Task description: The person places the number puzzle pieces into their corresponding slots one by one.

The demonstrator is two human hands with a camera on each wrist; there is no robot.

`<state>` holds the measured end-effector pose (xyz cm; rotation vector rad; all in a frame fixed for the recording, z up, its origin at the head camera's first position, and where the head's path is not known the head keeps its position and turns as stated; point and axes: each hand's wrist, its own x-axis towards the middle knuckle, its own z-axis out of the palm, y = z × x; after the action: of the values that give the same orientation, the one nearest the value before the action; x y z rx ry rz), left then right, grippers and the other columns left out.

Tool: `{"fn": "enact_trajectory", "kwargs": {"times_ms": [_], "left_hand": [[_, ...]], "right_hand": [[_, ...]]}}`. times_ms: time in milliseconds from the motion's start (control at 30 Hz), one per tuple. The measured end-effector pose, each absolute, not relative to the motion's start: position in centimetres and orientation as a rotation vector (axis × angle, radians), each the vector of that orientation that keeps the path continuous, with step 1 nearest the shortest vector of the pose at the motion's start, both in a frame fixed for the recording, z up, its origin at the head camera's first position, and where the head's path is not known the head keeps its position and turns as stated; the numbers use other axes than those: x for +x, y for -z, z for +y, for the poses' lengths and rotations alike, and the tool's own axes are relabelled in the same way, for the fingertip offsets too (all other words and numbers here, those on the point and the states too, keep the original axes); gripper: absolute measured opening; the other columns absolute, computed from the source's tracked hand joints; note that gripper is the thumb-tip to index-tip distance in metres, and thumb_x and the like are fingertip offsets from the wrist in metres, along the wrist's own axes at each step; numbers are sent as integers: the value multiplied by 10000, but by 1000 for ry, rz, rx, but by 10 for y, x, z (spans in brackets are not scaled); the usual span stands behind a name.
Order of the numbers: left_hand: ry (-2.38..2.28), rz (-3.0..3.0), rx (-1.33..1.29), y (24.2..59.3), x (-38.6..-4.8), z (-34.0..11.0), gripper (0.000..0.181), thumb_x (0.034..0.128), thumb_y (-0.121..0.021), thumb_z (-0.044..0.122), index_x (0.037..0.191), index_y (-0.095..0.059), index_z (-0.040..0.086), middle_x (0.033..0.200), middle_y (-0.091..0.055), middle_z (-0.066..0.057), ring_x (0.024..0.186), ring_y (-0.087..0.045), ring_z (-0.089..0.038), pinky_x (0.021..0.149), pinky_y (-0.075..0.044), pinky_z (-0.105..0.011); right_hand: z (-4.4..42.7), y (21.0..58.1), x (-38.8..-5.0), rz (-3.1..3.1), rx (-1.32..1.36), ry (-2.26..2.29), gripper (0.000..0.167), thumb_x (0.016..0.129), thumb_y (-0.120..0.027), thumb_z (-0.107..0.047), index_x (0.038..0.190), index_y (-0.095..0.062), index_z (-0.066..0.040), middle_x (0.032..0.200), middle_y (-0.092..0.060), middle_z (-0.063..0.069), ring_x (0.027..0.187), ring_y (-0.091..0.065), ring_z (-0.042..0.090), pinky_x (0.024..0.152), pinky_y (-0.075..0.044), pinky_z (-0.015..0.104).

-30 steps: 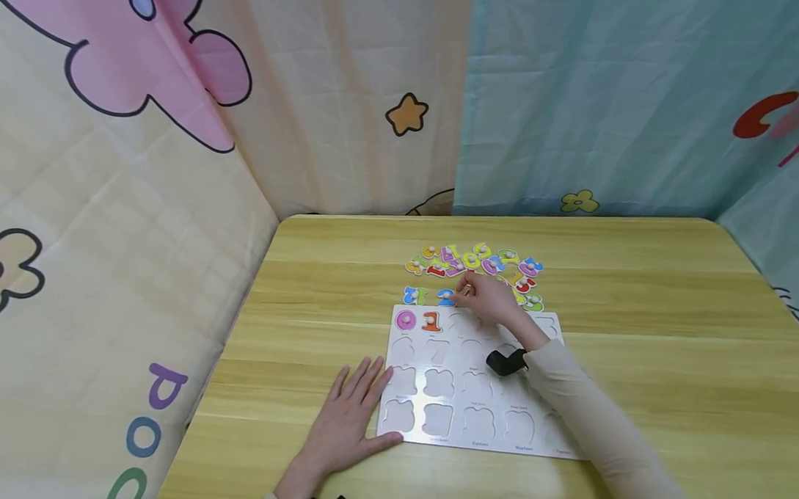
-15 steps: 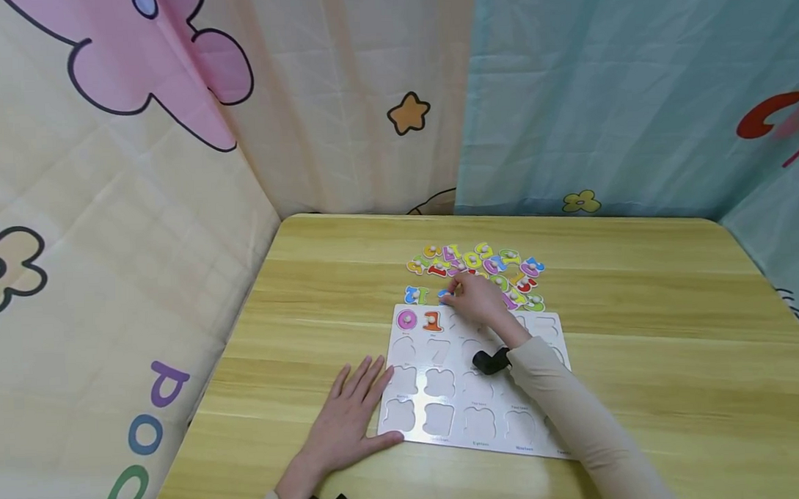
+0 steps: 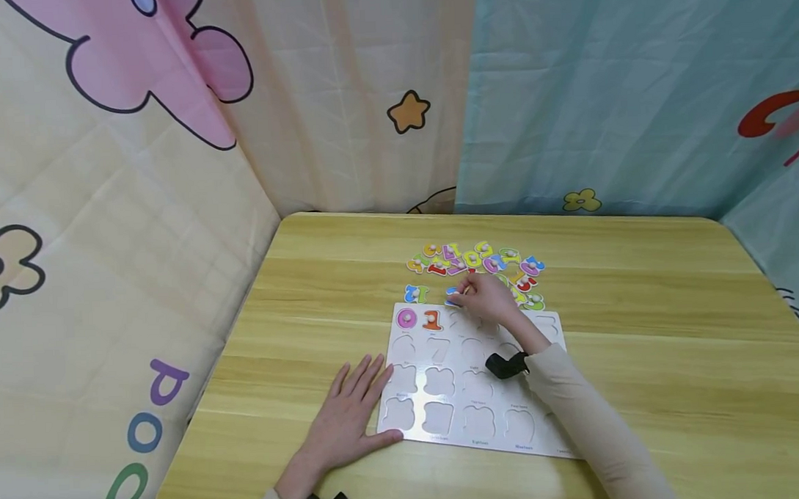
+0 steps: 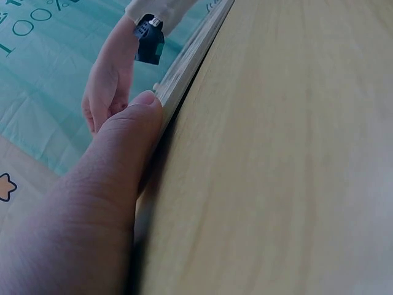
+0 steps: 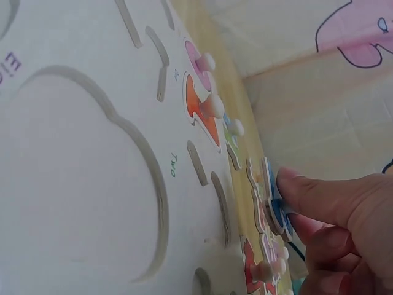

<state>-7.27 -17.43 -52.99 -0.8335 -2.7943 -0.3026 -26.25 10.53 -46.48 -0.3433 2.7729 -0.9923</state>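
Thumb and fingers of my right hand point(image 3: 490, 301) pinch a blue number puzzle piece point(image 5: 277, 200), which looks like a 2, just beyond the top edge of the white number puzzle board point(image 3: 458, 363). In the right wrist view it is tilted on edge, its knob hidden by the fingers. A pink 0 piece point(image 3: 406, 318) and an orange 1 piece point(image 3: 432, 320) sit in the board's top row; the other visible recesses hold no pieces. My left hand point(image 3: 346, 420) lies spread at the board's left edge, with its thumb point(image 4: 126, 132) on the lower left corner.
Several colourful knobbed number pieces point(image 3: 472, 259) lie behind the board, some overlapping. A blue and green piece point(image 3: 416, 294) is apart, near the board's top left. Printed curtains point(image 3: 370, 162) stand behind and beside the wooden table point(image 3: 296, 319).
My right hand moved slightly left, then back right, and the blue piece now appears a little farther right and up. My left hand and the board stay put.
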Motion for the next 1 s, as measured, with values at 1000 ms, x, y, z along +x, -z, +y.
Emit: {"fn": "enact_trajectory", "kwargs": {"times_ms": [1000], "left_hand": [[303,-2793,-839,527,-72,-174,965,818,-406,762,1500,-276,92,1548,-214,-107,1407,-176,-301,1108,-121,-528]], "right_hand": [[117,473,-241,2712,-485,835,276,779,-778,-360,767,-622,-132,558,-452,-18,511,-428,152,497,-292,283]]}}
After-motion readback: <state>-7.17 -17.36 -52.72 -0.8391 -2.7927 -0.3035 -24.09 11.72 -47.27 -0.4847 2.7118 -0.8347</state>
